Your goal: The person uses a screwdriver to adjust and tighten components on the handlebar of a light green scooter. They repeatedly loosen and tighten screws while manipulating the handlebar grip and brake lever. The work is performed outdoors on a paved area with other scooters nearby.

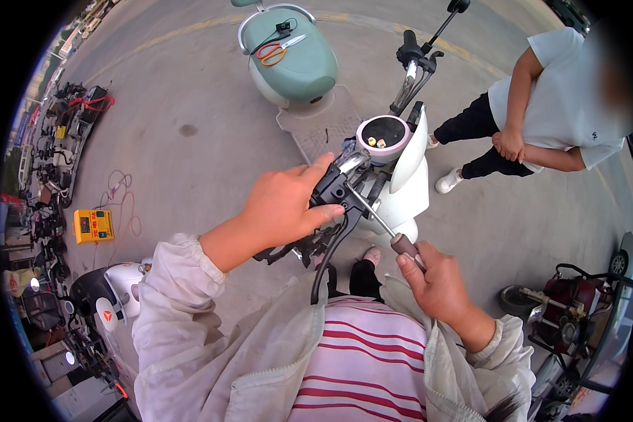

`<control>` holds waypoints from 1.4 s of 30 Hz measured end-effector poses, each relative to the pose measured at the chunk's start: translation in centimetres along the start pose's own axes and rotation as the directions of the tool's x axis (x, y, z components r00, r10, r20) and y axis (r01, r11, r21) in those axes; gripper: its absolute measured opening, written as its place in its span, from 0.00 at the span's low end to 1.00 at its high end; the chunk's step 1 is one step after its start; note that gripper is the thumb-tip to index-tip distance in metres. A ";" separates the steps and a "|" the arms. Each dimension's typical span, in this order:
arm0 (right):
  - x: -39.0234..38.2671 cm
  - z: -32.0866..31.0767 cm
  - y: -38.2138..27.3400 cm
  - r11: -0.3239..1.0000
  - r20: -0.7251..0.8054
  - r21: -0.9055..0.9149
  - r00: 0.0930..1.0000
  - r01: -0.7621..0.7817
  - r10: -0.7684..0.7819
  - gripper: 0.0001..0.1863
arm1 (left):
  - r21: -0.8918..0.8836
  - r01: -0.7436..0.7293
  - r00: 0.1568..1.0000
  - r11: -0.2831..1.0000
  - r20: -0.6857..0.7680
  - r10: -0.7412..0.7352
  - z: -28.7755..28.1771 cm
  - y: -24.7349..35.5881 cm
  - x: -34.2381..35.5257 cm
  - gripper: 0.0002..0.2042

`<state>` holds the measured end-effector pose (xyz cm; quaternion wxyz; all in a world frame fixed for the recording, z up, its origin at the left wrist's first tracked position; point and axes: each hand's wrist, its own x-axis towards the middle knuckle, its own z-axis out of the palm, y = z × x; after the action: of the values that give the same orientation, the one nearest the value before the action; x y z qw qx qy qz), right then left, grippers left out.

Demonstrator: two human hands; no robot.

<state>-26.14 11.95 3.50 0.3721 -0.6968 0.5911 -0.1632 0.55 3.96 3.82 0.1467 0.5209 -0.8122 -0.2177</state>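
My left hand (281, 204) grips the black brake lever bracket (337, 188) at the near end of a scooter's handlebar, thumb and forefinger on either side of it. In my right hand (439, 278) is a screwdriver (378, 219) with a brown handle, its shaft slanting up and left. The screwdriver's tip meets the bracket; the screw itself is too small to make out. Beside the bracket sits a round dash (385, 133) with a pale pink rim and small pieces lying in it. The scooter's white front panel (409, 186) is to the right.
Orange-handled scissors (278, 50) and a small black cabled part (283, 29) lie on the mint-green seat (299, 74). A person (541, 105) in a white shirt stands at right. A yellow box (93, 226) with wires is on the ground at left, near parked scooters (109, 292).
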 end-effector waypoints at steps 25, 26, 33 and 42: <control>-1.3 5.9 8.1 0.835 -0.117 0.541 0.992 0.100 -0.044 0.11 | -0.340 0.605 0.785 0.720 0.406 -0.468 -1.1 1.6 2.9 0.33; -1.1 6.4 8.3 0.817 -0.103 0.568 0.994 0.097 -0.046 0.10 | -0.344 0.621 0.777 0.704 0.392 -0.493 -1.1 1.5 2.8 0.33; -0.2 8.6 8.5 0.714 -0.147 0.678 0.984 0.175 -0.102 0.14 | -0.080 0.488 0.864 0.869 0.181 -0.469 -0.6 2.1 2.4 0.22; 0.7 10.8 8.7 0.609 -0.260 0.731 0.951 0.308 -0.169 0.27 | 0.086 0.383 0.915 0.920 0.103 -0.390 -0.6 3.2 2.3 0.22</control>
<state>-24.85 14.60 -10.11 0.5556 -0.5309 0.3970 -0.5018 -2.59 2.88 5.99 0.0357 0.6618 -0.7070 -0.2468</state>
